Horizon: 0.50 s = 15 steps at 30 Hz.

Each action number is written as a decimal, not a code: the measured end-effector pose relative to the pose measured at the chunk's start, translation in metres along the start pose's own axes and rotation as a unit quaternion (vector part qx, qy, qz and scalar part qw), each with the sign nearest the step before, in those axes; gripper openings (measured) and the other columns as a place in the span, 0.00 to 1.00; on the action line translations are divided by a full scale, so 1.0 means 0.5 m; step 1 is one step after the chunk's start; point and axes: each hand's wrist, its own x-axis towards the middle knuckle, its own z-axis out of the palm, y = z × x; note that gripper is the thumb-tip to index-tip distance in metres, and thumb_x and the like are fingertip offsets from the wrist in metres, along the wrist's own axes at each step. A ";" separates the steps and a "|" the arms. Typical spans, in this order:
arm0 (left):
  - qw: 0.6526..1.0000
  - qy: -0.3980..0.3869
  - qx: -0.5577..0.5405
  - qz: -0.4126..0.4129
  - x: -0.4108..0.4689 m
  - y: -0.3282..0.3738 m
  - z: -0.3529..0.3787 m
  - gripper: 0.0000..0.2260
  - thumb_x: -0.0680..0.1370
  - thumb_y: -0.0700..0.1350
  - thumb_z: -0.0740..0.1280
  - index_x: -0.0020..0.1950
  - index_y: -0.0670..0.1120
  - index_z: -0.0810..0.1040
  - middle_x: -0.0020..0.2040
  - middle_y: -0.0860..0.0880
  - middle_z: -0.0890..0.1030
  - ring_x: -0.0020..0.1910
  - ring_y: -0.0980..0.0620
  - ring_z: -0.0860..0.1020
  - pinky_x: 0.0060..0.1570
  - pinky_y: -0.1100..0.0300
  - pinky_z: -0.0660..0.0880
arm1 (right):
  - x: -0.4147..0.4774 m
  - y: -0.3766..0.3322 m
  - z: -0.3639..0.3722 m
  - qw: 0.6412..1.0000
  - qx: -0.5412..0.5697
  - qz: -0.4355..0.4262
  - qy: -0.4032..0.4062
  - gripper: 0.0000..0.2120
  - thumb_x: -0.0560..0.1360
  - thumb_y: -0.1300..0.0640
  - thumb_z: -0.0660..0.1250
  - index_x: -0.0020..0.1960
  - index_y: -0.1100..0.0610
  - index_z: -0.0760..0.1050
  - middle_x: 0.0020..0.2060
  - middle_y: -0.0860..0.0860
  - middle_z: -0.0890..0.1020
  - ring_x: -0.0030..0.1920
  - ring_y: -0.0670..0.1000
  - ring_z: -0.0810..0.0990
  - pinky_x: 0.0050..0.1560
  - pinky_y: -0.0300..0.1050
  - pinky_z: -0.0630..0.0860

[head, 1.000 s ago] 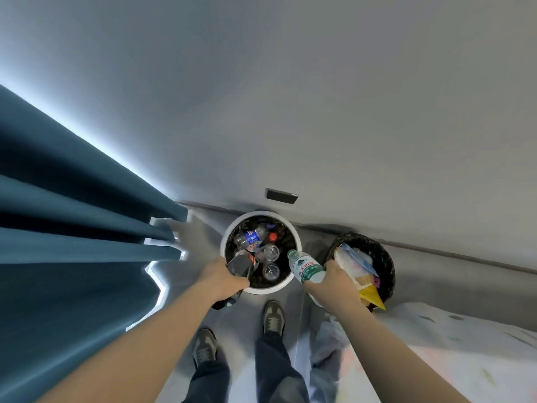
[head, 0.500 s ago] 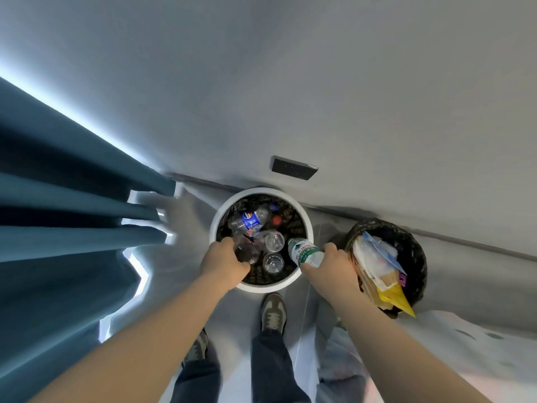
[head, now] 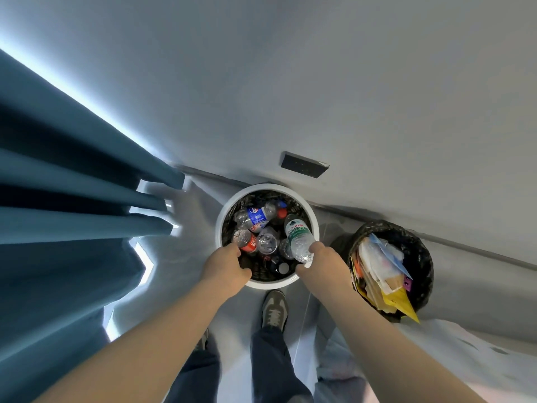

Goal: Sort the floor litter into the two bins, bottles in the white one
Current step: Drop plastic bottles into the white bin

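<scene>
The white bin (head: 220,228) stands on the floor against the wall and holds several plastic bottles. My right hand (head: 322,266) grips a clear bottle with a green label (head: 297,237) by its base. That bottle is tilted over the bin's right side, cap pointing away from me. My left hand (head: 226,269) hangs over the near-left rim, its fingertips at the end of a red-labelled bottle (head: 247,242) lying among the others. Whether those fingers still hold it is hidden. To the right, the black bin (head: 421,251) is filled with paper and wrappers.
A blue curtain (head: 72,228) hangs close on the left. A dark wall plate (head: 303,165) sits above the white bin. My shoe (head: 273,309) stands just in front of the white bin. Pale fabric (head: 465,362) covers the lower right.
My right hand carried the green-labelled bottle from beside the white bin to over its inside. My left hand lowered its bottle into the bin. Both bins now appear nearer.
</scene>
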 end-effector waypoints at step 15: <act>0.980 0.086 -0.157 -0.086 -0.214 -0.139 -0.084 0.09 0.74 0.48 0.67 0.49 0.46 0.71 0.49 0.47 0.75 0.48 0.46 0.75 0.44 0.59 0.69 | -0.152 -0.217 -0.029 0.928 -0.247 -0.277 -0.009 0.16 0.74 0.52 0.65 0.60 0.54 0.71 0.54 0.52 0.77 0.53 0.54 0.78 0.47 0.46 0.75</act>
